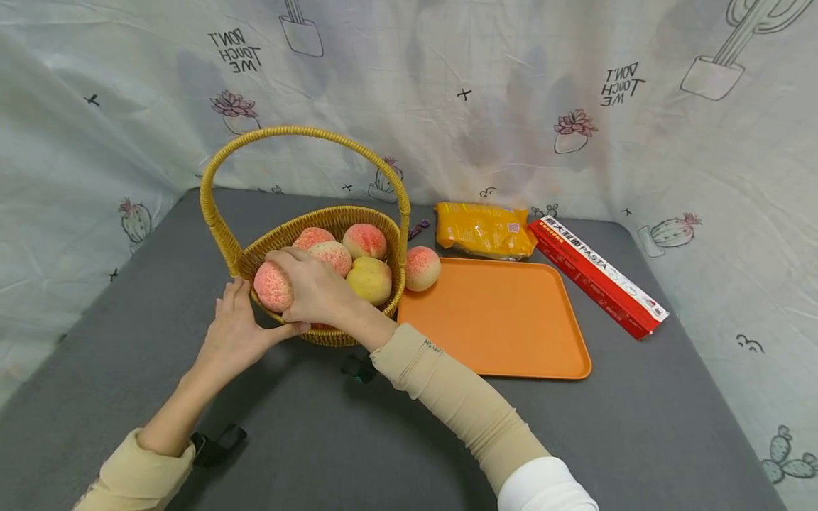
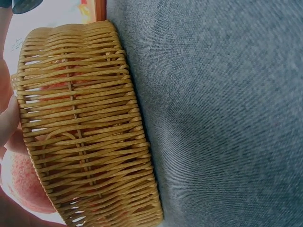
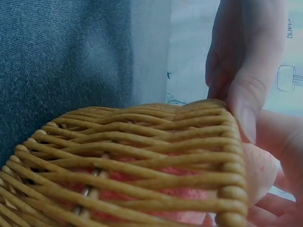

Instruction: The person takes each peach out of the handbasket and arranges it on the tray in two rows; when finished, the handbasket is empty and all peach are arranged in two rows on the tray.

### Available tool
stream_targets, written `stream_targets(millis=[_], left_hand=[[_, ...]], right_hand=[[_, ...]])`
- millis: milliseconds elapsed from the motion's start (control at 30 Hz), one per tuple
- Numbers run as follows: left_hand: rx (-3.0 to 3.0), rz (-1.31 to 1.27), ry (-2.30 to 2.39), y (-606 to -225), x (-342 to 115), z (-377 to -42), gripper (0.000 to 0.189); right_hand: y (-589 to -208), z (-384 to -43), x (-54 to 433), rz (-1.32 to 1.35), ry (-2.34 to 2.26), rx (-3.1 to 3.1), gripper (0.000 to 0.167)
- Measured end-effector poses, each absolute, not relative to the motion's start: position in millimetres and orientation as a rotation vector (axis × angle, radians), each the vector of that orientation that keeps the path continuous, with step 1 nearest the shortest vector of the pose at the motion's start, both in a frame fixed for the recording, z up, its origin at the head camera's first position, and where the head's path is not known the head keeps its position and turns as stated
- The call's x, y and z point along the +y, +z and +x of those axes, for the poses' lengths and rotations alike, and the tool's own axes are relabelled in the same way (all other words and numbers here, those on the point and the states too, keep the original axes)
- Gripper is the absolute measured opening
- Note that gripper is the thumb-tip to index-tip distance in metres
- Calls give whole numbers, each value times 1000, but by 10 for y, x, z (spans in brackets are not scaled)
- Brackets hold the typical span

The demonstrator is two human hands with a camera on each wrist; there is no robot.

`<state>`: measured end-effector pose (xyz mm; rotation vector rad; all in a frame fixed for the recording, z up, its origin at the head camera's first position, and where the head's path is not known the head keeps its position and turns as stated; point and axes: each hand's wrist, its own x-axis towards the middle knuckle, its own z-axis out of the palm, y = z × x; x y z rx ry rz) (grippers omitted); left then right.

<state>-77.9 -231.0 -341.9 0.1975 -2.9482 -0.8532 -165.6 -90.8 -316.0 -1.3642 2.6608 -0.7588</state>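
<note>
A yellow wicker basket (image 1: 329, 339) with a tall arched handle holds several peaches, among them a yellowish peach (image 1: 371, 281) and a red-topped peach (image 1: 364, 241). My right hand (image 1: 319, 287) reaches over the front rim and grips a pink peach (image 1: 273, 287) at the basket's left end. My left hand (image 1: 238, 333) holds the basket's left front rim, its thumb along the edge. In the right wrist view the left thumb (image 3: 247, 113) lies over the wicker rim. The left wrist view shows the woven side (image 2: 87, 127), with the pink peach (image 2: 28, 182) beyond the rim.
Right of the basket lies an orange tray (image 1: 498, 319), with one peach (image 1: 422, 269) at its back left corner. Behind it are a yellow packet (image 1: 482, 231) and a red pasta box (image 1: 597, 277). A printed curtain (image 1: 409, 92) surrounds the grey table (image 1: 396, 454).
</note>
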Motion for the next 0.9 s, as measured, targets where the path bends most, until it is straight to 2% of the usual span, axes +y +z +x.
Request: stream_targets(millis=[267,633,900], left_hand=[[-2965,199,-868,-3397,-2300,-808,121],[-3002,231,-861,-3387,-2294,-800,125],[-3014,226,-832,-3378,-2299,-796,125]], right_hand=[[-3162,-1690,-882,-1294,-896,2655,82],[-3098,-1710,-696,-1105,-1348,2636,78],[-3047,-1643,-486,-953,-1912,2118,75]])
